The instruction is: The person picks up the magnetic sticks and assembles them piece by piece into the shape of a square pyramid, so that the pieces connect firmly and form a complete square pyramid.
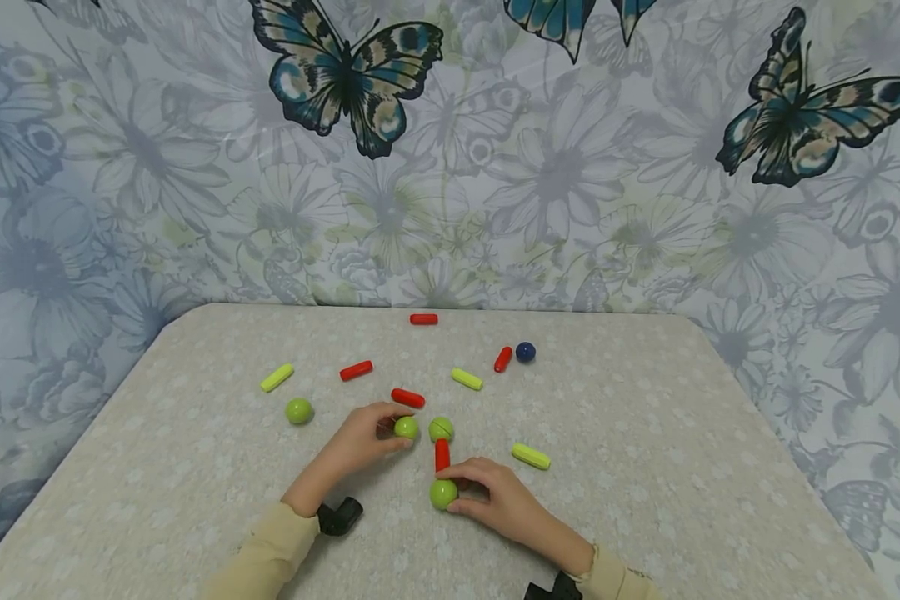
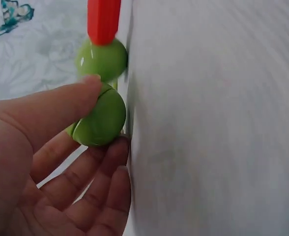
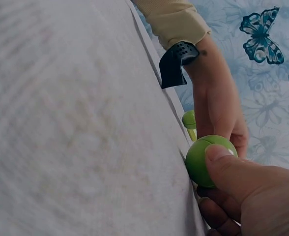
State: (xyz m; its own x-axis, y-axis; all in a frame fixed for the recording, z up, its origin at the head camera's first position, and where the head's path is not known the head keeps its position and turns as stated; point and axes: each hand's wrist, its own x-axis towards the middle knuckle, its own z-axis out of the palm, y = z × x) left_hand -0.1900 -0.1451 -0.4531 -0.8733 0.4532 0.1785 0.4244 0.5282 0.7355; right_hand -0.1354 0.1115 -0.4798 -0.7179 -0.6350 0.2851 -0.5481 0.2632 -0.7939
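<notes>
My left hand (image 1: 365,437) pinches a green ball (image 1: 407,427) between thumb and fingers, just left of another green ball (image 1: 441,429). A red rod (image 1: 442,455) runs from that second ball toward a third green ball (image 1: 443,494) nearer me. My right hand (image 1: 492,496) holds this near ball between thumb and fingers. In the left wrist view, the pinched green ball (image 2: 101,118) shows a seam line, and the red rod (image 2: 103,22) meets the ball behind it. The right wrist view shows the near green ball (image 3: 209,160) under my thumb; its join with the rod is hidden there.
Loose red rods (image 1: 408,397) and yellow-green rods (image 1: 531,456) lie scattered on the cloth-covered table (image 1: 645,467). A green ball (image 1: 298,411) sits at the left, and a dark blue ball (image 1: 526,352) rests beside a red rod (image 1: 502,359) toward the back.
</notes>
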